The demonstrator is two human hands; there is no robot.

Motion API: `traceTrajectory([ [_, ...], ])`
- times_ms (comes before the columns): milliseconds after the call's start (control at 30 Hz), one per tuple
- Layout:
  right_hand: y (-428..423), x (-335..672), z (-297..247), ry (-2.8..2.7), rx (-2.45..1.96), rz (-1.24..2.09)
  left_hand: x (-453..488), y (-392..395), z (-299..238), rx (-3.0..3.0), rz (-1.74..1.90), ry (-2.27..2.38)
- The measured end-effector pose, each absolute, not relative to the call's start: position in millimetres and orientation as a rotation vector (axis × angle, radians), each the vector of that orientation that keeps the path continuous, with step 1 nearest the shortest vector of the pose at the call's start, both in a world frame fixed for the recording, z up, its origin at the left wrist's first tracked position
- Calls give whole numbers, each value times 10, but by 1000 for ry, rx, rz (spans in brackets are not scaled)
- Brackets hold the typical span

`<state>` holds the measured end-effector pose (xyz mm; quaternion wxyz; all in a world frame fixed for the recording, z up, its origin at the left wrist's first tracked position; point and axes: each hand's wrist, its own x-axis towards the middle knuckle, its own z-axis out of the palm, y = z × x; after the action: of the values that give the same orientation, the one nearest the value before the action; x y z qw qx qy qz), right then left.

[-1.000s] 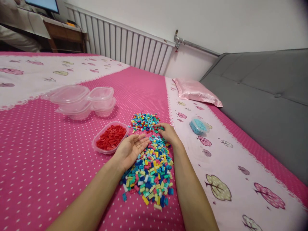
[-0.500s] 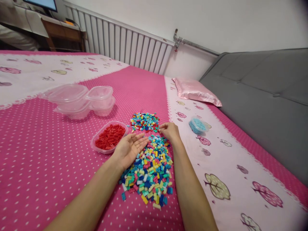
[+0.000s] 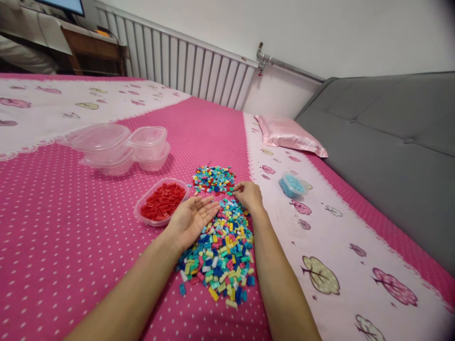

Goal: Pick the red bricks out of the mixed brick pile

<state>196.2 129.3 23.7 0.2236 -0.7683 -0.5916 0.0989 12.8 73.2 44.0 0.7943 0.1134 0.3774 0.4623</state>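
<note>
Palm up and fingers stretched out, my left hand point(image 3: 192, 219) rests over the left edge of the near pile of toy bricks point(image 3: 223, 255), and nothing shows in its palm. My right hand point(image 3: 249, 194) is at the right edge of a smaller far pile of toy bricks point(image 3: 213, 179), its thumb and fingertips pinched together. Whatever lies between those fingertips is too small to make out. Beside my left hand stands a clear tub point(image 3: 139, 216) filled with red bricks point(image 3: 164, 201). Both piles mix blue, yellow, green, pink and other colours.
Stacked clear lidded tubs point(image 3: 106, 154) stand at the back left. A small tub of light blue bricks point(image 3: 292, 184) sits to the right, near a pink pillow point(image 3: 289, 134). Everything lies on a dotted pink bedspread point(image 3: 85, 227), with a grey headboard point(image 3: 387, 123) along the right.
My right hand has shifted slightly left along the edge of the far pile, still pinched. My left hand has stayed in place.
</note>
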Motion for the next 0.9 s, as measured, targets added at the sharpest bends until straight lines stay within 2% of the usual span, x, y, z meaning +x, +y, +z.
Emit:
traceTrajectory([
  [400, 1275, 1945, 264, -1599, -2190, 318, 129, 724, 447, 247, 996, 807],
  [667, 1284, 1890, 208, -1551, -2228, 158, 127, 730, 432, 244, 1001, 801],
  [900, 1286, 1896, 214, -1553, -2227, 194, 130, 729, 444, 246, 1003, 810],
])
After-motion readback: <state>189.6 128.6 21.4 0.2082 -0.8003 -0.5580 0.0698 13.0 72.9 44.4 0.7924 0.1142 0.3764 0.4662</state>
